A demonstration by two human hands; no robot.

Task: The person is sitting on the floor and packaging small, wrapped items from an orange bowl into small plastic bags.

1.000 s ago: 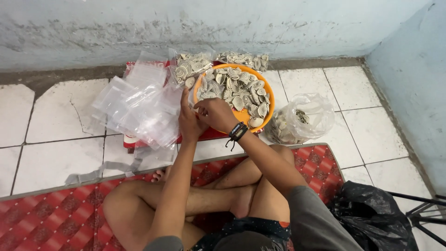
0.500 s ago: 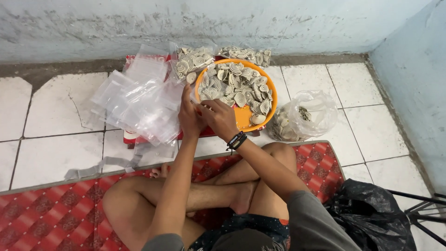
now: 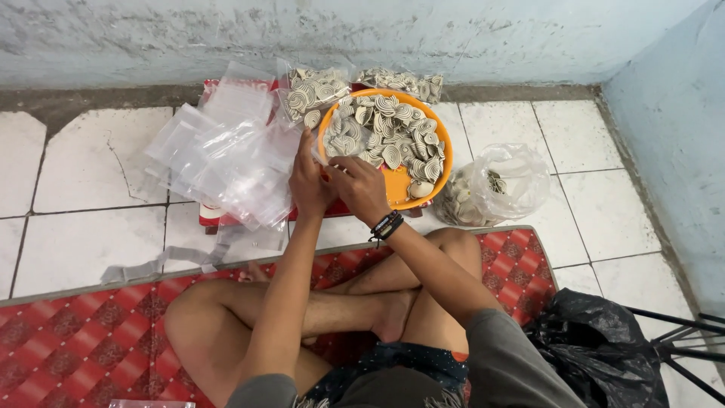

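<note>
A: Where are the two hands?

B: Close together at the near left rim of the orange bowl point(image 3: 434, 177). The left hand point(image 3: 308, 181) has its fingers curled and reaches up toward the rim; the right hand point(image 3: 361, 187) sits just beside it, fingers bent inward. They seem to pinch something small between them, but what it is stays hidden behind the knuckles, so I cannot tell whether either hand really grips anything.

A: And what is in the bowl?

B: A heap of pale, ribbed, shell-like pieces point(image 3: 385, 132). They fill the far and middle part, leaving bare orange at the near side, where one rounder piece lies alone.

A: Anything on the wrist?

B: Dark bands point(image 3: 386, 225) circle the right wrist.

A: What lies around the bowl?

B: To its left, a loose pile of small clear plastic bags point(image 3: 226, 155) spreads over a red tray point(image 3: 208, 217) on the tiled floor point(image 3: 83, 181). Behind the bowl, against the wall, two clear bags already filled with the same pieces point(image 3: 317, 91). To the right, touching the bowl's side, an open clear sack point(image 3: 498, 185) with more of them inside.

A: And the person?

B: Sitting cross-legged on a red patterned mat point(image 3: 68, 340), with a black plastic bag point(image 3: 596, 347) at the right.
</note>
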